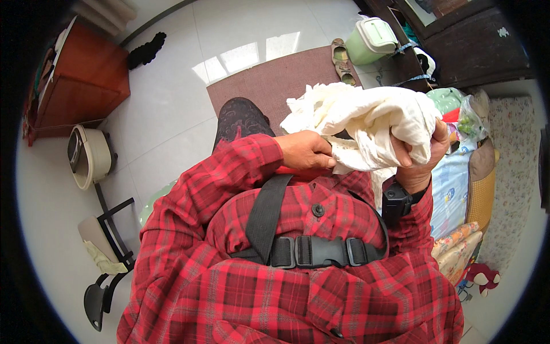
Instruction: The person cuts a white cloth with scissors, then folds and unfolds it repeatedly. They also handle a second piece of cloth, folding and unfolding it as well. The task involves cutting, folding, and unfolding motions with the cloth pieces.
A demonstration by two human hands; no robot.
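A bunched white cloth (365, 112), frayed or ruffled along its far edge, is held up in front of my lap. My right hand (421, 159) grips its right end, the thumb over a fold and the fingers behind it. At the near left edge of the cloth, my left hand (306, 150) pinches a bit of the fabric between thumb and forefinger; its other fingers are curled under. A black device (396, 201) is strapped to my right wrist. A pale strip of cloth (382, 182) hangs below the right hand.
A bed with a blue printed sheet (449, 189) lies on my right, with bags on its far end. Ahead are a brown mat (275, 86), shoes (341, 62) and a lidded green bin (371, 41). A red-brown cabinet (86, 94), a beige tub (96, 152) and a chair (96, 236) stand left.
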